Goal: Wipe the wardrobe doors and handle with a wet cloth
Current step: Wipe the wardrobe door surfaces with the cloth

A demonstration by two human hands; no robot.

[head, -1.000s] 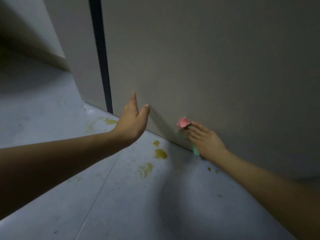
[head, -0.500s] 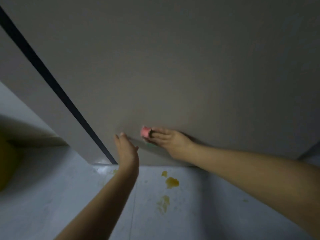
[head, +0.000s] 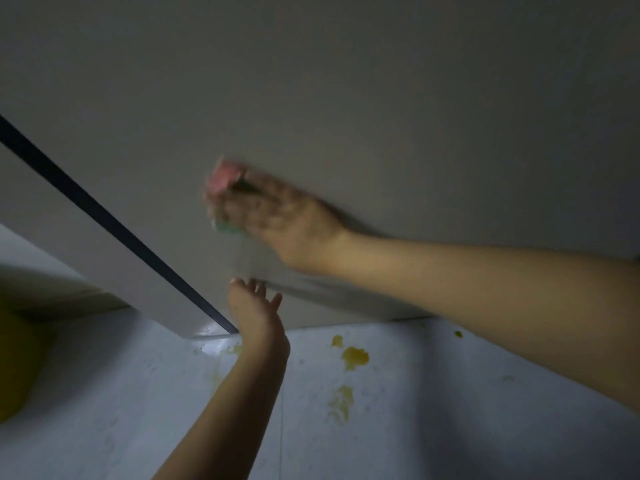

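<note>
Cloth (head: 221, 178), pink on top with a green edge showing below, sits bunched under the fingers (head: 256, 202) of the right hand (head: 284, 220), which curl over it and press it flat against the wardrobe door (head: 381, 98), low down on the panel. That hand is blurred, so how each finger lies cannot be told, only that they close round the wad. Judging by its crumpled shape it is soft and light, and being wet it should drag a little on the panel rather than slide freely; it probably handles best gathered in the palm with the fingers spread over its back, so pressure reaches the whole pad and no loose corner trails.

Below it, the left hand (head: 254, 306) holds nothing: its fingers are straight and a little apart, tips touching or nearly touching the door just above the bottom edge, apparently bracing. From both hands the bare forearms run back toward the camera.

Further out, the door itself is a broad, plain grey panel, stiff and smooth by the look of it, so it should take firm rubbing without giving. A dark vertical gap (head: 114, 230) divides it from the neighbouring door on the left. No handle is in view. The pale floor (head: 450, 427) beneath carries yellow stains (head: 353, 356) near the foot of the wardrobe, and a yellow shape (head: 14, 368) lies at the far left edge, too dim to identify.
</note>
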